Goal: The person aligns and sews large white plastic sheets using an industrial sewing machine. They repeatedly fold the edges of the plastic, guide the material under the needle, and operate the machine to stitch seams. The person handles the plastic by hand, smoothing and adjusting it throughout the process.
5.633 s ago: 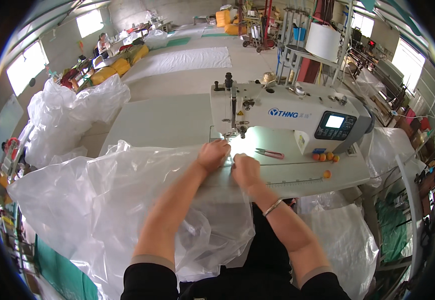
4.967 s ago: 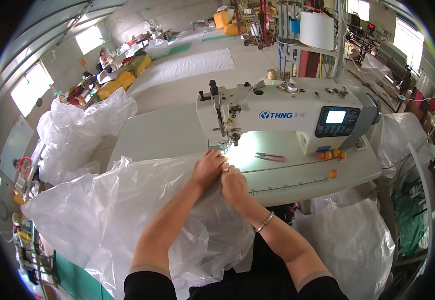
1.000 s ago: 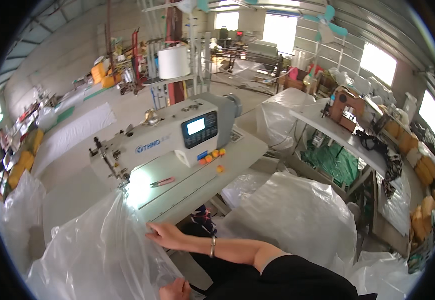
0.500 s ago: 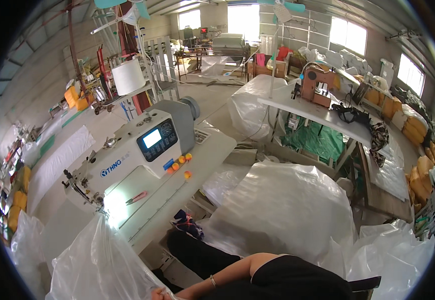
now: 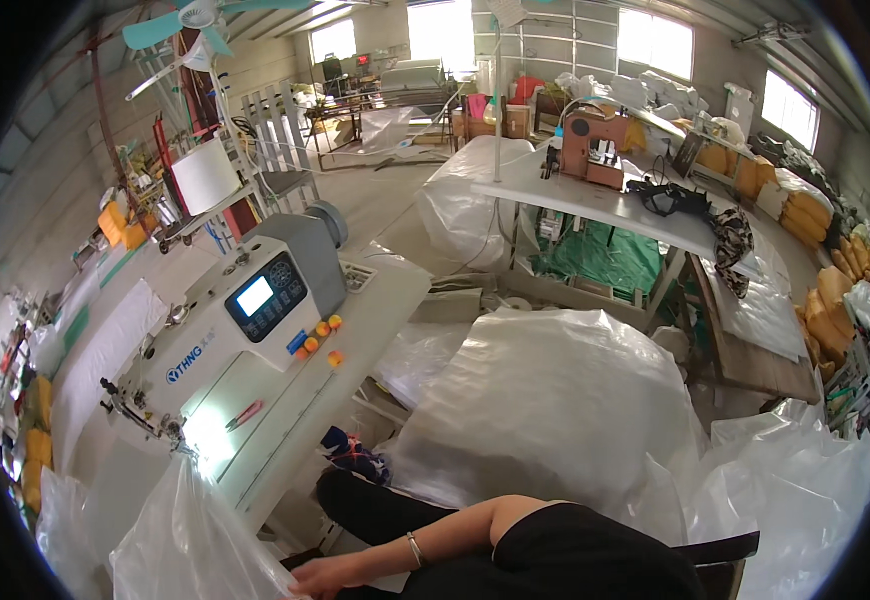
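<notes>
At the lower edge my right hand point(image 5: 323, 577) pinches the edge of a large, clear plastic bag or sheet point(image 5: 190, 535). A metal bracelet circles the wrist, and the fingertips are partly cut off by the frame. The plastic rises in folds to the needle area of a white sewing machine point(image 5: 205, 345), where a bright lamp shines. Pink-handled thread snips point(image 5: 245, 415) lie on the machine's table beside the light. Several small orange-yellow balls or fruits point(image 5: 335, 358) rest farther along it, near the lit control panel point(image 5: 255, 296). My left hand is out of view.
A big heap of clear plastic sheeting point(image 5: 555, 400) lies right of my leg, with more plastic point(image 5: 785, 490) at the far right. Behind stands another table point(image 5: 595, 213) with a brown sewing machine point(image 5: 592, 148). A white thread cone point(image 5: 206, 176) stands behind the white machine.
My view has turned right, so the machine and tables sit farther left. My right hand shows more fully and still grips the plastic, which now hangs narrower below the needle area.
</notes>
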Tool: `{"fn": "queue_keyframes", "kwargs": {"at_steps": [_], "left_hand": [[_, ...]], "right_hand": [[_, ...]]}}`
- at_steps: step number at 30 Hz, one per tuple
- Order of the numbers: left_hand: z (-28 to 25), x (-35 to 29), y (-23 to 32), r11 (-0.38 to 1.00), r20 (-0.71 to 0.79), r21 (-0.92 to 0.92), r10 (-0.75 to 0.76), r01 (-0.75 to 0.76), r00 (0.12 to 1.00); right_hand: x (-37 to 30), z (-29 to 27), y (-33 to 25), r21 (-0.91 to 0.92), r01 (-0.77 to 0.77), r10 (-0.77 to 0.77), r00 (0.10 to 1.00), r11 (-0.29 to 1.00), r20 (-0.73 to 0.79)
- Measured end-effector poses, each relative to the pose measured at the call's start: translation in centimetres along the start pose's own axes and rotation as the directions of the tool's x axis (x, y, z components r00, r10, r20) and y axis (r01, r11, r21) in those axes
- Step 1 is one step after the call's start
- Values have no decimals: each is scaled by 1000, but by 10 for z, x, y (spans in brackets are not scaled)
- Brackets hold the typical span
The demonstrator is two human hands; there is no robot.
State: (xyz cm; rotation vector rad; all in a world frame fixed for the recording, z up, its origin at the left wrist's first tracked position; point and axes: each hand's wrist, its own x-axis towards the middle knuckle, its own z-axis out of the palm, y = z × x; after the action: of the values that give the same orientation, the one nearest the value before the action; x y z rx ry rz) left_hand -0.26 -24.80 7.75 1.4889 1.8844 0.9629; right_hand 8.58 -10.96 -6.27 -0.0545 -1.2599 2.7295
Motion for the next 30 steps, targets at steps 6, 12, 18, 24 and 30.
{"fn": "queue_keyframes", "kwargs": {"at_steps": [6,12,18,24,30], "left_hand": [[6,-5,-10,989,-4,-2,-148,148,989],[9,-4,-44,983,-50,72,-165,169,985],[8,-2,-18,955,-162,266,-93,134,982],[-33,21,18,928,-19,361,-96,96,995],[-4,9,-12,833,22,544,109,-104,994]], "right_hand": [[-4,19,19,-254,92,-88,996,963,28],[-7,28,17,-719,221,-348,937,659,-31],[22,-10,30,-411,194,-96,964,891,247],[37,4,31,50,-37,36,999,998,14],[56,-11,96,-784,48,152,972,619,179]]}}
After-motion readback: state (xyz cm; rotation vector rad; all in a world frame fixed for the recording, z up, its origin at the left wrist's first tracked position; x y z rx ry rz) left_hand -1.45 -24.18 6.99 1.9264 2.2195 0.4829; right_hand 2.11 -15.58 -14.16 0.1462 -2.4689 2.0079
